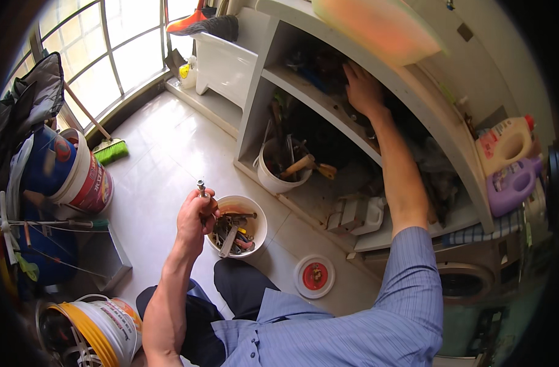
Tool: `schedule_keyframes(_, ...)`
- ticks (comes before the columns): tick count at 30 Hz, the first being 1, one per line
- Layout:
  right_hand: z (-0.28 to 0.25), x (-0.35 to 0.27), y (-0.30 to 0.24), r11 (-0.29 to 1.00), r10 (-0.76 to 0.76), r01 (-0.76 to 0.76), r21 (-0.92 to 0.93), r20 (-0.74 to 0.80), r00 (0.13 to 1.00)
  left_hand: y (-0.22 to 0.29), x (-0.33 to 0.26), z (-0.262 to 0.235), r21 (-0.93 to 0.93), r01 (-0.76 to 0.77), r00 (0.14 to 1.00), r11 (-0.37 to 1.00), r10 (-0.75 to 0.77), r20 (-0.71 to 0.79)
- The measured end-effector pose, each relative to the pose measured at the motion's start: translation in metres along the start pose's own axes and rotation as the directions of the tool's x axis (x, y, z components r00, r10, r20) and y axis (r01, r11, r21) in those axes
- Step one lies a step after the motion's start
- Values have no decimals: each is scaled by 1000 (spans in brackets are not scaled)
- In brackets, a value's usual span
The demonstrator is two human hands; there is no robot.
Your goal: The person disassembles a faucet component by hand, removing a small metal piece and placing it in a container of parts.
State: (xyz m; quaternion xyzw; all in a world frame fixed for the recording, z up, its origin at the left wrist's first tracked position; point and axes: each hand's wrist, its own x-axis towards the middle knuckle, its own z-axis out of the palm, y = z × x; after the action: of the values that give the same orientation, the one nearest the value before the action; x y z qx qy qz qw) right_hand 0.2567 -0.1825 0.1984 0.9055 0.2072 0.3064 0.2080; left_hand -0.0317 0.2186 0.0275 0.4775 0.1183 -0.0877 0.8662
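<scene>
My left hand [195, 215] is closed around a small metal bolt-like fitting [201, 186], its round silver end sticking up past the fingers. Just below and to the right of that hand, a white bucket [262, 227] on the floor holds a jumble of metal tools, an adjustable wrench [228, 241] among them. My right hand [364, 90] reaches into the upper compartment of a grey shelf unit [310, 90]. Its fingers look stretched out over dark clutter; the shadow hides what they touch.
A second white bucket [264, 177] with brushes and tools stands in the lower compartment. A round white lid [299, 278] with small pieces lies on the floor. Paint buckets [102, 189] and a green broom [111, 151] are left. Detergent bottles [508, 186] stand right.
</scene>
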Motion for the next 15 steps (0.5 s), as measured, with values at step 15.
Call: schedule_keyframes(15, 44, 13, 7, 970, 223, -233, -63, -143, 964, -6, -4, 6, 52, 35, 998, 998, -38, 40)
